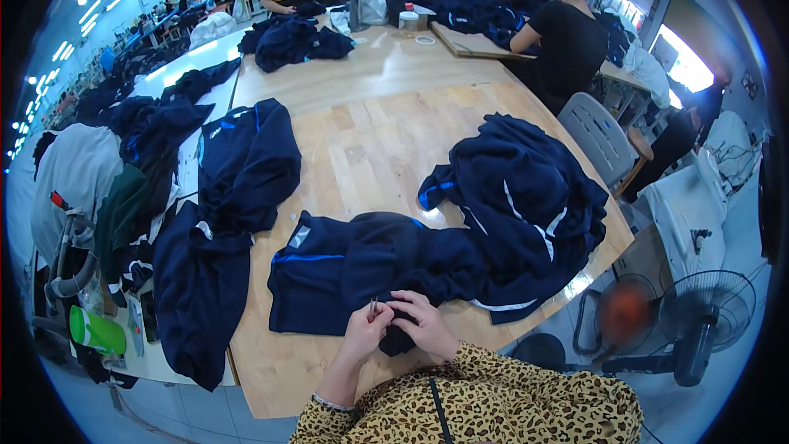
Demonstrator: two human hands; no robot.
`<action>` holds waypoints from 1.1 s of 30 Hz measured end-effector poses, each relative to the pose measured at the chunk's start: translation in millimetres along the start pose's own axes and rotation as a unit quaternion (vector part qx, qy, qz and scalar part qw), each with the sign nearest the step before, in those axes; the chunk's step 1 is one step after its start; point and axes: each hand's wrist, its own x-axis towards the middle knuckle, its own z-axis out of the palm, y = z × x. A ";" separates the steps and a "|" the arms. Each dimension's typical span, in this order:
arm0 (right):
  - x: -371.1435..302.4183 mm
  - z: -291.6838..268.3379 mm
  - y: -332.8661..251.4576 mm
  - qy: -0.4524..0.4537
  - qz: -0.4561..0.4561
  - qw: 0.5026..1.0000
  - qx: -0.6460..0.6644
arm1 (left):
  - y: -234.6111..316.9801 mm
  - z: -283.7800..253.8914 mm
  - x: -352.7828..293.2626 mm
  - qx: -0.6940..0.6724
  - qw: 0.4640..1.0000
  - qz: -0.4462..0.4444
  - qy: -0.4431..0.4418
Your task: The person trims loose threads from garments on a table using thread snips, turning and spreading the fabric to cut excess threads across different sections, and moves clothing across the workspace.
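Close to the table's front edge, my left hand (367, 332) is closed around a small metal tool (373, 307). Only its thin tip shows above the fingers, so its exact kind is hidden. Beside it, my right hand (423, 327) pinches the edge of a navy garment (378, 259), the fingertips of both hands nearly meeting. This garment lies spread to the left, with a bright blue stripe and a small silver-white patch. Dark cloth hangs bunched just below my fingers.
A navy garment heap (526, 189) with white piping lies to the right on the wooden table (362, 140). More navy garments (251, 156) lie left. A green cup (97, 330) is at lower left, a fan (699, 329) at right. Co-workers (567, 33) sit beyond.
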 end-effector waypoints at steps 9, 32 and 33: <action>5.8 9.8 3.5 0.066 0.088 0.983 0.144 | -9.2 2.2 1.4 0.221 0.960 0.132 0.114; 14.3 -2.6 -9.4 0.173 0.228 0.844 0.454 | 23.3 17.0 -1.7 -0.120 0.987 0.015 0.103; 14.8 -4.8 -7.8 0.186 0.227 0.825 0.483 | 27.4 17.9 2.3 -0.161 0.979 0.019 0.125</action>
